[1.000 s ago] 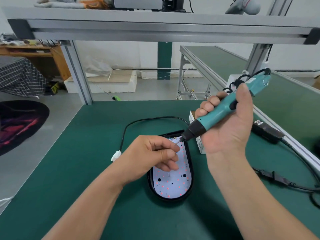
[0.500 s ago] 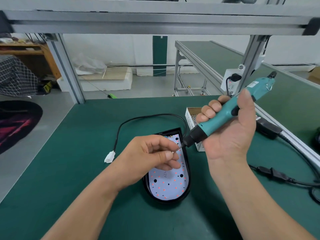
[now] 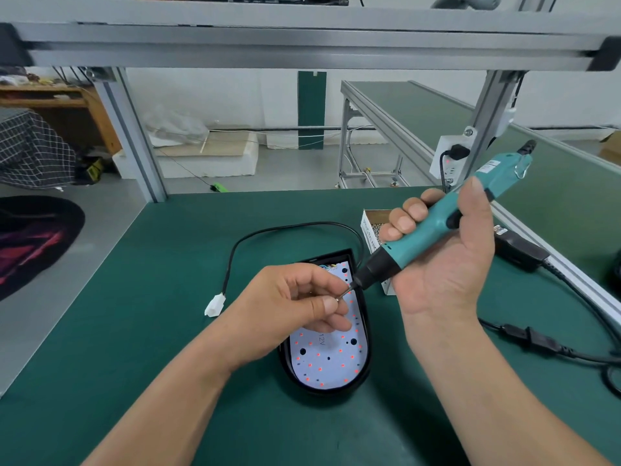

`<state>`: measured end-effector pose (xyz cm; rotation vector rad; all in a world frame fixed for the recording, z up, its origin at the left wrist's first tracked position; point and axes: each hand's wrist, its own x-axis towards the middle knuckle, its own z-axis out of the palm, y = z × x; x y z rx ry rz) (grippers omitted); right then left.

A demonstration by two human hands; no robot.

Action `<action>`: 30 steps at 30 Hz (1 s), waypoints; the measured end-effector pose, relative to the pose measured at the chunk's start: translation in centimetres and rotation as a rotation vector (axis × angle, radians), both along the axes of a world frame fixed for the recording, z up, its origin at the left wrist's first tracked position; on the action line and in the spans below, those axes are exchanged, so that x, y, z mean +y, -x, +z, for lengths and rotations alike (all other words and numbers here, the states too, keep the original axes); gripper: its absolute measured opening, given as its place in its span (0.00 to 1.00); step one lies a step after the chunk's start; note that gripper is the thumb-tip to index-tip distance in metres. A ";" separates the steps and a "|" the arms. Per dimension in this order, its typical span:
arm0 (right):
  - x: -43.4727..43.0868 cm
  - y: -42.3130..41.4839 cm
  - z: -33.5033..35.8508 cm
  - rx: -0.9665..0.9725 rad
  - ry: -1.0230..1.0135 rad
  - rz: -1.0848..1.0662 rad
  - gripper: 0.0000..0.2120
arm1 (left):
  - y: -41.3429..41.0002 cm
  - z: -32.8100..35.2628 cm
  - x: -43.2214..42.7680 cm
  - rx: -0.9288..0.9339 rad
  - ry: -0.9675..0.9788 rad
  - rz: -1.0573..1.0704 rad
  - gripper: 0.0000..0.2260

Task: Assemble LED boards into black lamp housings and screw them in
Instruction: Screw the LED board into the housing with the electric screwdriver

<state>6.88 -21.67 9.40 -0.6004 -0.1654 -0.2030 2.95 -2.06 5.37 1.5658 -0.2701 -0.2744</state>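
Note:
A black lamp housing [image 3: 365, 371] lies on the green mat, with a white LED board [image 3: 327, 359] dotted with red LEDs seated inside it. My left hand [image 3: 295, 311] hovers over the board's upper half and pinches a small screw [image 3: 337, 298] between thumb and forefinger. My right hand [image 3: 440, 264] grips a teal electric screwdriver [image 3: 437, 227], tilted down to the left. Its bit tip meets the screw at my left fingertips. The housing's black cable [image 3: 235, 253] loops back to a white connector [image 3: 215, 305].
An open cardboard box of screws [image 3: 373, 227] stands right behind the housing, partly hidden by my right hand. A black power adapter [image 3: 517, 252] and its cords [image 3: 537, 341] lie at the right. An aluminium frame post [image 3: 134, 136] rises at the mat's far left corner.
My left hand has brought the screw up to the screwdriver bit, and the two now touch. The view has shifted slightly; the housing stays where it was.

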 end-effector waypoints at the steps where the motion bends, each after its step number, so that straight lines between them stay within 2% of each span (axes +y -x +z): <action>1: 0.0 0.0 0.0 0.003 0.001 0.000 0.17 | 0.0 0.0 0.0 0.000 -0.001 -0.002 0.09; 7: 0.0 0.0 -0.1 -0.003 0.022 -0.003 0.17 | -0.1 -0.1 0.0 -0.005 -0.011 -0.014 0.11; 11: -0.1 0.0 -0.1 -0.012 0.016 -0.003 0.17 | 0.0 0.0 -0.1 -0.004 0.009 -0.010 0.08; 18: -0.1 0.0 -0.1 -0.024 0.029 -0.002 0.17 | 0.0 -0.1 -0.2 -0.010 0.012 0.008 0.12; 24: 0.2 0.3 -0.1 -0.062 0.057 -0.023 0.16 | -0.2 -0.3 -0.3 -0.032 0.032 0.057 0.06; 30: 0.1 -0.1 -0.3 -0.008 0.058 0.015 0.17 | -0.2 -0.7 -0.3 -0.050 -0.030 0.055 0.08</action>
